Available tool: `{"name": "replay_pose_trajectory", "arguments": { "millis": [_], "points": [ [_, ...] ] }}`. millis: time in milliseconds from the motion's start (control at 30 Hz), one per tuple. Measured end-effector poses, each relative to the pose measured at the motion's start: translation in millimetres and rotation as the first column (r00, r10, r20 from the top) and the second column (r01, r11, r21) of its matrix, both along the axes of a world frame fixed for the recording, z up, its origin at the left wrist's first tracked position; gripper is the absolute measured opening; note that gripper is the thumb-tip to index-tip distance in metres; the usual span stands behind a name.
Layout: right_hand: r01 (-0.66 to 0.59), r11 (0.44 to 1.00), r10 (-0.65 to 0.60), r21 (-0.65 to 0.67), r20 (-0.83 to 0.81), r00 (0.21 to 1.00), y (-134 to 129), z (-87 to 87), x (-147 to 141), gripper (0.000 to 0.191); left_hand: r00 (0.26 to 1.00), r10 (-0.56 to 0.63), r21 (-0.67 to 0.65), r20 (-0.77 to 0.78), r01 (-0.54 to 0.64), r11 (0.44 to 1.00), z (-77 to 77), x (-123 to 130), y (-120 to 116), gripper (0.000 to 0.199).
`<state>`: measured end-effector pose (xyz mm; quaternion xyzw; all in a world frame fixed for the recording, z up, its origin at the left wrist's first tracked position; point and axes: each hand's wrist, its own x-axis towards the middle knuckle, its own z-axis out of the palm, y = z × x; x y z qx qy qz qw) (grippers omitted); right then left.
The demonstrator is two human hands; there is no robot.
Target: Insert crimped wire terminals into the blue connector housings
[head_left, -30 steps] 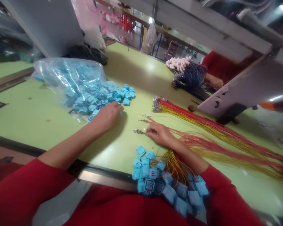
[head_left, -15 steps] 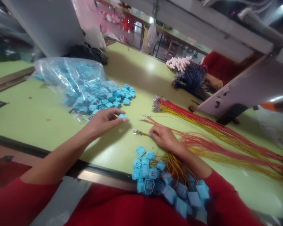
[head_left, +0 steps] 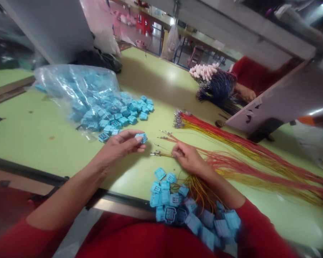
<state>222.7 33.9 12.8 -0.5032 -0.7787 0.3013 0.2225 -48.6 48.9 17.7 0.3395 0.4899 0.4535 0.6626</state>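
Pale green surface (head_left: pixel 161 79) spread below. The left hand's (head_left: pixel 114 148) fingers pinched a blue connector (head_left: pixel 141 138), no wire visible in it; the right hand's (head_left: pixel 190 158) curled nearly closed on thin yellow wires (head_left: pixel 166 154). Closer in, heaped connectors (head_left: pixel 165 196) seemed partly wired; farther out, bagged connectors (head_left: pixel 97 96) and a red-and-yellow bundle (head_left: pixel 218 134) looked unjoined.

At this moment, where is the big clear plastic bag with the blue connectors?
In the head view, the plastic bag lies on the table at the left, beyond the left hand.
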Motion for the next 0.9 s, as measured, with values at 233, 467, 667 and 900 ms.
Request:
{"name": "replay_pose_trajectory", "arguments": {
  "millis": [233, 467, 667, 900],
  "points": [
    [-0.048, 0.996, 0.031, -0.080, -0.210, 0.977, -1.3, 8.6, -13.9, 0.014, 0.997, -0.071, 0.014, 0.010, 0.071, 0.997, -9.2, 20.6, -16.9, 0.042],
    [-0.012, 0.997, 0.027, 0.070, -0.215, 0.976, -8.8, 20.1, -16.0, 0.015, 0.986, -0.072, -0.019, 0.147, 0.076, 0.997, -9.3, 32.9, -32.1, 0.046],
    [-0.013, 0.999, 0.021, 0.039, -0.198, 0.980, -14.6, 18.8, -13.2, 0.009, 0.992, -0.099, 0.030, 0.083, 0.097, 0.995, -13.9, 35.2, -36.6, 0.044],
    [-0.039, 0.997, 0.046, 0.060, -0.126, 0.991, -14.9, 24.3, -13.7, 0.012, 0.992, -0.114, 0.157, -0.056, 0.122, 0.980, -15.8, 34.3, -36.9, 0.037]
  ]
}}
